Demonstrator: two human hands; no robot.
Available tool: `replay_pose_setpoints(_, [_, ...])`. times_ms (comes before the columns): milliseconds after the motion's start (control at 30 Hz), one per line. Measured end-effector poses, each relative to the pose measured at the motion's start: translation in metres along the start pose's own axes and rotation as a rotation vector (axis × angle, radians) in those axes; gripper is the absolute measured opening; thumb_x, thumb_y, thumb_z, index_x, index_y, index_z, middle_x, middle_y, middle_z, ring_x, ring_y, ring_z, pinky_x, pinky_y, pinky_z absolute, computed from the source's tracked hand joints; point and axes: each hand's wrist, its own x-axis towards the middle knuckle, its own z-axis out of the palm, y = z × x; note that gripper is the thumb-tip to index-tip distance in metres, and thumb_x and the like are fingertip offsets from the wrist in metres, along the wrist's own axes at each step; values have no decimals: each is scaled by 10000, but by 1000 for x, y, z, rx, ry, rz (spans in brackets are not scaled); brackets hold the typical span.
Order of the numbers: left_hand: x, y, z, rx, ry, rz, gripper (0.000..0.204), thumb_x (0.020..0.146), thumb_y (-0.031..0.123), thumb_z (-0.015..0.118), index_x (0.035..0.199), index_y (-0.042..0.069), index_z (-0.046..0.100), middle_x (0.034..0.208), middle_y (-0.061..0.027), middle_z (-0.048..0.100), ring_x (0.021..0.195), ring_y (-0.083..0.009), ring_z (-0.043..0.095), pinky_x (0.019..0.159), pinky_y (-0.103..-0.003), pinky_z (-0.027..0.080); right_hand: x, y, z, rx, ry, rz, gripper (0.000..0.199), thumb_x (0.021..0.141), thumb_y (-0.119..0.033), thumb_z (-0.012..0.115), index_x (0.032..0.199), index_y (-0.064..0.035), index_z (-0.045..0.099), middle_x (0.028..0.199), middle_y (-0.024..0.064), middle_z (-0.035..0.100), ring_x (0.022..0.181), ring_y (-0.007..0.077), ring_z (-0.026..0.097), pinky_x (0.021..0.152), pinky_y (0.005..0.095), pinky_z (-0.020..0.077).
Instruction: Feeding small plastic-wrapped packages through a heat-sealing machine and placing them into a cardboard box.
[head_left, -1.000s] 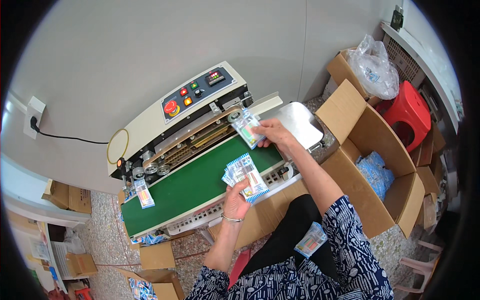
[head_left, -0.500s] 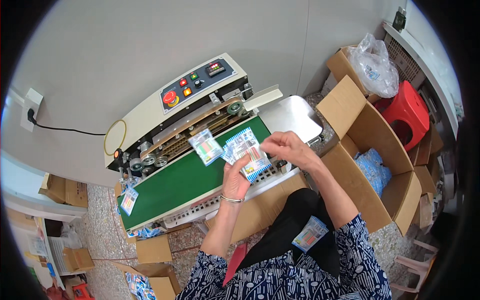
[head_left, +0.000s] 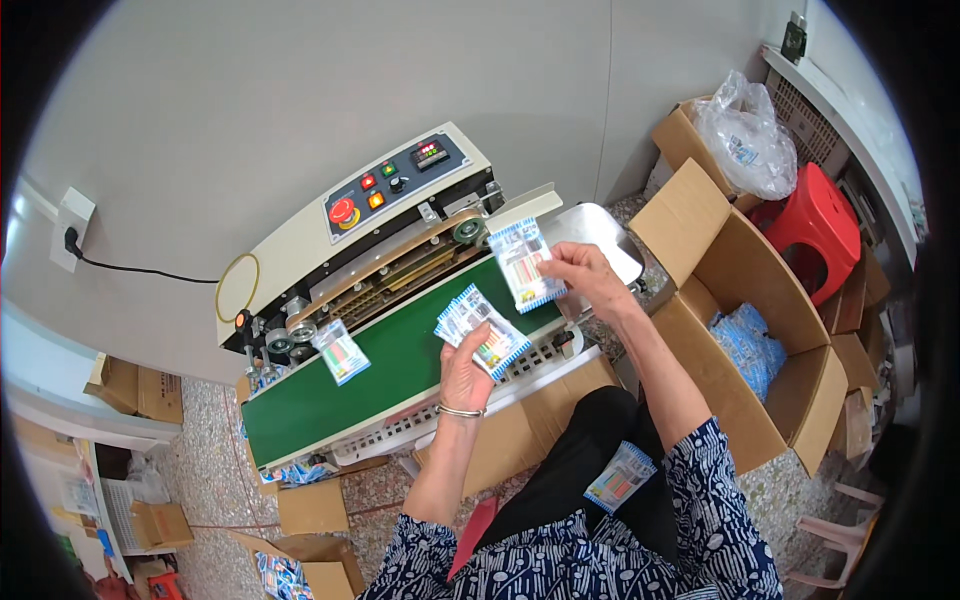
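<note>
Blue-and-white flat plastic packets (head_left: 492,336): fanned
Left hand (head_left: 465,380): fingers gripping them
Right hand (head_left: 592,280): fingers pinching one packet (head_left: 523,264)
Flat green belt (head_left: 398,374): carrying another

The belt (head_left: 400,368) was deep green, the machine housing (head_left: 288,258) cream, and the stop button (head_left: 342,211) red on a yellow ring. The fanned packets (head_left: 482,335) were white and blue with finely striped edges; the single packet (head_left: 525,268) showed matching colours. The shirt (head_left: 560,560) was navy with white dashes and ovals, the trousers (head_left: 540,480) black, the stool (head_left: 830,225) red, the large carton (head_left: 705,385) brown.
</note>
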Motion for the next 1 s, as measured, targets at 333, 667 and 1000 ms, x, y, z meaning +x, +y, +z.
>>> replay_pose_setpoints(333, [-19,6,-1,-38,38,-67,330,784,-79,570,1089,46,552,1013,-85,620,935,-245,614,868,-402,504,62,12,-11,-171,89,41,144,832,-190,632,799,-51,614,684,-11,580,595,61,511,514,217,412])
replay_pose_setpoints(667, [-11,-11,0,-51,9,-131,307,809,-44,571,1110,9,543,1067,-87,609,976,-207,597,902,-368,476,80,31,27,-704,62,-287,208,778,-190,637,776,17,628,620,84,580,556,123,526,520,297,421])
replay_pose_setpoints(1000, [21,1,19,-92,-102,-94,280,881,84,563,1150,34,503,1106,-75,586,1012,-206,578,910,-380,470,-10,14,24,-420,-44,-293,275,738,-227,697,657,12,589,653,60,517,602,116,460,527,280,376])
